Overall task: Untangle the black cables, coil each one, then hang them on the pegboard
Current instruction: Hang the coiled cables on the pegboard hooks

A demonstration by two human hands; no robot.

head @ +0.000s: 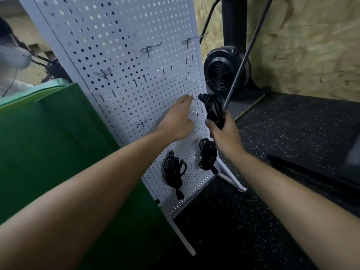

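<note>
Hanging step: coiled cable (213, 106) clenched in right hand (224, 133); hook (195, 98) above grip touched by left hand (178, 117), hold unclear. Loop to be threaded on.

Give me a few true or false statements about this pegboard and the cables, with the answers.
1. The right hand grips a coiled black cable. True.
2. Three coils already hang on the pegboard. False: two do, the lower-left coil and the lower-right coil.
3. The left hand reaches with its fingers to a metal hook next to the coil that the right hand grips. True.
4. Every hook high on the board carries a cable. False: the upper hook is bare, and so are the others up there.
5. A red cloth lies left of the board. False: the cloth is green.
</note>
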